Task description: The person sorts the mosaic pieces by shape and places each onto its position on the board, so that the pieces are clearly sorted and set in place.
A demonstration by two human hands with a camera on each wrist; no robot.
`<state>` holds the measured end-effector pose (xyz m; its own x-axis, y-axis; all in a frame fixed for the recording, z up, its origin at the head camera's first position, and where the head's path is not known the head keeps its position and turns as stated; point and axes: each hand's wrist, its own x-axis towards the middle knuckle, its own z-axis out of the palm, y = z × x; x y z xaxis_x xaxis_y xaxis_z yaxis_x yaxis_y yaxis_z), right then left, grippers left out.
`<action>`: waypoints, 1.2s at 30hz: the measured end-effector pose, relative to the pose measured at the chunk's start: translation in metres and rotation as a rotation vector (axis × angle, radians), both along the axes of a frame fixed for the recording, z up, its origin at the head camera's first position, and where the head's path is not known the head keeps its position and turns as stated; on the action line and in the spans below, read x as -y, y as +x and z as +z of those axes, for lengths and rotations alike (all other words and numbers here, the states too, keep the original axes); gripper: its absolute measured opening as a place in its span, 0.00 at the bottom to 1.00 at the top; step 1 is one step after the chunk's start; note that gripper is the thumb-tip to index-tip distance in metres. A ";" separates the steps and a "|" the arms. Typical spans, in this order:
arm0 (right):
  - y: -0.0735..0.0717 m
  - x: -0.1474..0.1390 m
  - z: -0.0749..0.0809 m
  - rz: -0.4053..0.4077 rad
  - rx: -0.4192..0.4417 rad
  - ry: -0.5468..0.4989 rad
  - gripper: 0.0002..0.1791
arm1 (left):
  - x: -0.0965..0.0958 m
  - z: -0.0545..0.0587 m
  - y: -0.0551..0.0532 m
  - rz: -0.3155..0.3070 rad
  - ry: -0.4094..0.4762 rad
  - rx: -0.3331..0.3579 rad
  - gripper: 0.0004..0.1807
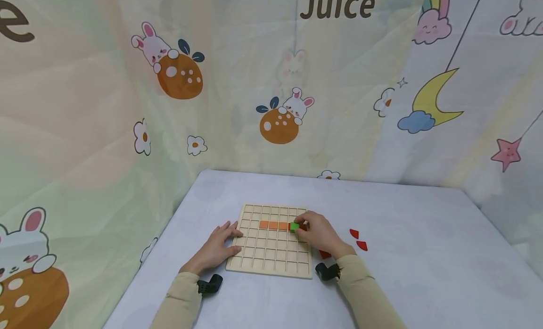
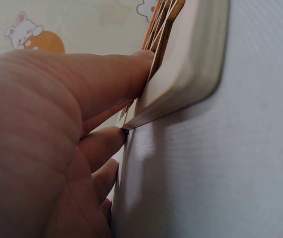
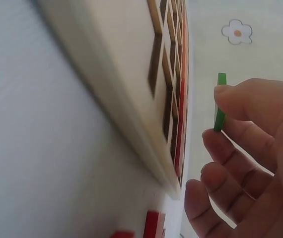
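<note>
My left hand (image 1: 214, 248) rests at the left edge of a pale wooden grid board (image 1: 266, 267), its thumb (image 2: 114, 74) on the rim and the other fingers spread along the side. With thumb and fingertips, my right hand (image 1: 324, 234) pinches a thin green square tile (image 3: 221, 120). The right wrist view shows this tile raised off the grid; in the head view it overlaps the right end of a row of orange tiles (image 1: 273, 225). Some red (image 3: 182, 96) shows in the grid beside the orange, partly hidden by the green tile and fingers.
Two small red pieces (image 1: 362, 245) lie on the white table (image 1: 424, 253) right of the board. Another red piece (image 1: 324, 254) lies close to the board's right edge, near my right wrist. A patterned cloth (image 1: 237, 131) hangs behind and to the sides.
</note>
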<state>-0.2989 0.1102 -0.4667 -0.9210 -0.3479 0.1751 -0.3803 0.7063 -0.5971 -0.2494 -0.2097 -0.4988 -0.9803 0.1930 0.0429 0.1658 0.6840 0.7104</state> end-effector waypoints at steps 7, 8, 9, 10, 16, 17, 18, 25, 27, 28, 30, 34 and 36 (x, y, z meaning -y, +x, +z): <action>-0.003 0.010 0.000 0.031 0.003 0.008 0.11 | -0.001 0.001 0.000 -0.002 0.019 0.002 0.15; -0.003 0.011 0.000 0.038 0.002 0.009 0.11 | -0.002 0.001 0.000 -0.001 0.022 -0.001 0.15; -0.004 0.012 0.000 0.045 -0.001 0.006 0.11 | -0.002 0.001 0.001 0.002 0.021 0.002 0.15; -0.004 0.013 -0.001 0.052 -0.005 0.002 0.11 | -0.002 0.001 0.001 0.005 0.020 0.004 0.15; -0.003 0.021 0.002 0.074 -0.024 0.039 0.10 | -0.001 -0.002 0.004 0.003 0.019 0.006 0.15; -0.003 0.023 0.003 0.081 -0.030 0.047 0.10 | -0.001 -0.002 0.004 -0.001 0.020 -0.002 0.15; -0.004 0.024 0.005 0.093 -0.040 0.048 0.11 | -0.001 -0.002 0.004 -0.007 0.019 -0.014 0.15; -0.006 0.037 0.010 0.116 -0.048 0.048 0.11 | -0.001 0.001 0.003 0.000 0.025 0.005 0.16; -0.007 0.040 0.009 0.109 -0.045 0.049 0.11 | -0.002 0.001 0.003 -0.004 0.029 -0.001 0.16; -0.008 0.042 0.008 0.107 -0.044 0.047 0.11 | -0.002 0.001 0.003 -0.005 0.031 -0.004 0.16; -0.010 0.045 0.007 0.105 -0.042 0.045 0.11 | -0.002 0.001 0.003 -0.006 0.033 -0.002 0.16; -0.013 0.048 0.003 0.102 -0.036 0.051 0.11 | -0.001 0.001 0.003 -0.010 0.029 -0.002 0.16; -0.012 0.050 0.002 0.104 -0.034 0.058 0.11 | -0.001 0.000 0.003 -0.008 0.027 0.002 0.16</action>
<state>-0.3112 0.0601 -0.4643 -0.8734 -0.4516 0.1824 -0.4725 0.6950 -0.5419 -0.2460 -0.2082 -0.4985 -0.9787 0.2001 0.0467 0.1704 0.6632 0.7288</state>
